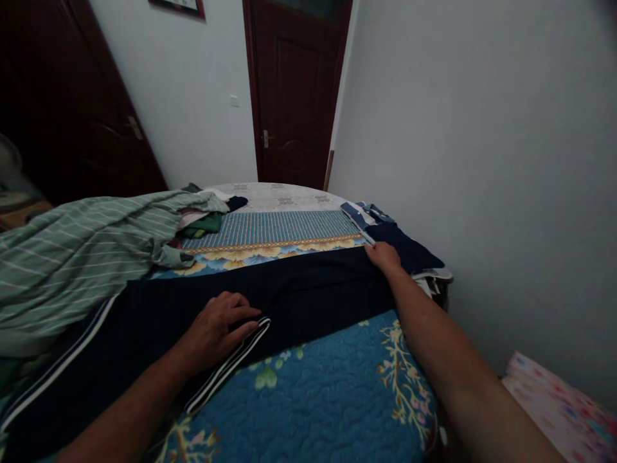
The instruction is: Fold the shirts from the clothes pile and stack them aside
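A dark navy garment [308, 283] with white-striped edges lies spread long across the bed; its exact kind cannot be told. My left hand [224, 325] rests on it with fingers stretched out and apart, the thumb beside a folded-over striped edge [229, 366]. At the garment's far right end, my right hand [384, 256] has its fingers curled closed on the cloth; the fingertips are partly hidden. Just beyond the right hand sits another pile of folded dark cloth [407, 247].
A green striped cloth [87, 251] is heaped at the left, with several crumpled clothes [205, 222] behind it. A blue quilted floral cover [328, 392] lies under the garment. The white wall [463, 141] borders the right side, and a dark red door [299, 96] stands beyond.
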Motion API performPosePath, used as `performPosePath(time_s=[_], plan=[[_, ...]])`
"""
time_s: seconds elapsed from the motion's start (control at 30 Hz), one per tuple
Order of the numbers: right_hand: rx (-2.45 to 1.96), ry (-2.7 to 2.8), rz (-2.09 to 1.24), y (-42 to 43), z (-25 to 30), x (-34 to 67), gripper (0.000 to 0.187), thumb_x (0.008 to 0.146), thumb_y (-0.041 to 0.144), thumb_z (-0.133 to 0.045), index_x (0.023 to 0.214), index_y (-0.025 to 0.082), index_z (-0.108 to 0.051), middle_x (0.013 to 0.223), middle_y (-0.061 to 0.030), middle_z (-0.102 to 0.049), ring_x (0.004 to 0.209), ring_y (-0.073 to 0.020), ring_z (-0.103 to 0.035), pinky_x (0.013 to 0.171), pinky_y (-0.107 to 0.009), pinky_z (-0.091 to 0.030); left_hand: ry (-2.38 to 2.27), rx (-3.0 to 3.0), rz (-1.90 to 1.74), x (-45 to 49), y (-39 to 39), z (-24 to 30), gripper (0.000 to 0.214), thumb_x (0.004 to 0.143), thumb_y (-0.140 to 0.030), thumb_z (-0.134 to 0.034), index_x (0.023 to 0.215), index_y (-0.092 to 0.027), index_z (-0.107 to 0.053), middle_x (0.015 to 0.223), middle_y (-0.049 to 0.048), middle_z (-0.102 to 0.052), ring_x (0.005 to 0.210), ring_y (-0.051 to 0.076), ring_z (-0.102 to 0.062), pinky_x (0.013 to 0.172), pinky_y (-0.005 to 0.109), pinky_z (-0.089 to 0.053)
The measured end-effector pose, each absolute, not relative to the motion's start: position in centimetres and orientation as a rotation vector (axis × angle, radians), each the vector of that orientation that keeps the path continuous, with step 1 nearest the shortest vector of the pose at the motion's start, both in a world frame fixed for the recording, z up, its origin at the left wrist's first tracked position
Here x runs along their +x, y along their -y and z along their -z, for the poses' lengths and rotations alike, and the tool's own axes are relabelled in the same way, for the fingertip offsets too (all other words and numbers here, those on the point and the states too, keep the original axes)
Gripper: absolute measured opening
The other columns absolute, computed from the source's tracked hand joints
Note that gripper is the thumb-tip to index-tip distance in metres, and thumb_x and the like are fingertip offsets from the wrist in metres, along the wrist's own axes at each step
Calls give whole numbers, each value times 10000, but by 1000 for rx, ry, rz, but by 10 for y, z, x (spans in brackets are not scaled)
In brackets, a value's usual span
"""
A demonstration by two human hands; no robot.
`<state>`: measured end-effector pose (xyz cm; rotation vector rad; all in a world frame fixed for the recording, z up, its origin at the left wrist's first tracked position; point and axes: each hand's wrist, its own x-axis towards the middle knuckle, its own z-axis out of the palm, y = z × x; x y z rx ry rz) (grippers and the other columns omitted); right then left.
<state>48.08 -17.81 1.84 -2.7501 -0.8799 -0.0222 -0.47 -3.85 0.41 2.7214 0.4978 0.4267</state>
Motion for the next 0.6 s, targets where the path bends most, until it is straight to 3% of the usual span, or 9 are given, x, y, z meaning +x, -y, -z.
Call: performPosePath(time_s=[0.27, 0.4, 0.6], plan=[[-2755, 881, 186, 166, -10, 478, 420, 1082, 427, -476, 1227, 168, -773, 1264, -201, -759, 1189, -310, -717, 1008, -379, -530, -463, 2734, -474, -6, 41, -4, 327, 1057, -461, -584, 1249, -334, -815, 1132, 76, -726, 1091, 257, -624, 948, 409, -472], [-2755, 819, 347, 165, -10, 484, 423, 1094, 346, -424, 1294, 125, -725, 1247, -245, -738, 1164, -322, -721, 993, -414, -541, -448, 2734, -483, -9, 38, -2, 318, 1048, -457, -593, 1245, -345, -817, 1143, 74, -727, 1115, 263, -621, 957, 408, -481], [-2832, 785, 205, 160, -5, 492, 426, 1090, 350, -442, 1278, 112, -741, 1199, -273, -753, 1148, -355, -740, 969, -449, -558, -488, 2712, -530, -14, 33, 4, 328, 1052, -452, -573, 1253, -359, -815, 1240, 71, -742, 1202, 285, -631, 1022, 446, -490]])
